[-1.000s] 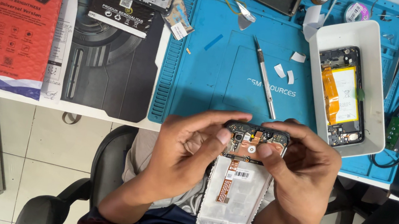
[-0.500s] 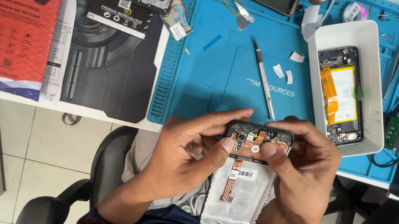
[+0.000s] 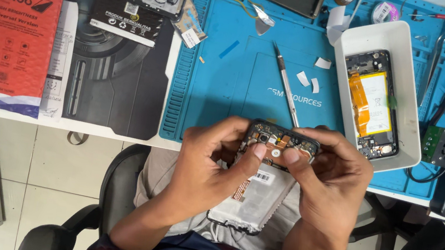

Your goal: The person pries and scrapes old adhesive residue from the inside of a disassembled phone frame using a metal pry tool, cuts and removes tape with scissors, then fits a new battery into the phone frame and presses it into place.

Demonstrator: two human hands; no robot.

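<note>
Keep both thumbs low and pressure even along the top edge; support from below, no twisting. Left hand (image 3: 210, 165) and right hand (image 3: 326, 186) pinching the phone (image 3: 261, 179) at lower centre of the frame, held over the lap just off the bench (image 3: 115, 126). Opened back: dark upper board, pale shielding below, coppery flex strip down the middle.

Blue mat (image 3: 241, 80); white tray (image 3: 410, 107); red box (image 3: 15, 44); black phone frame (image 3: 269, 168) with silver back; yellow-orange battery (image 3: 371, 104).
</note>
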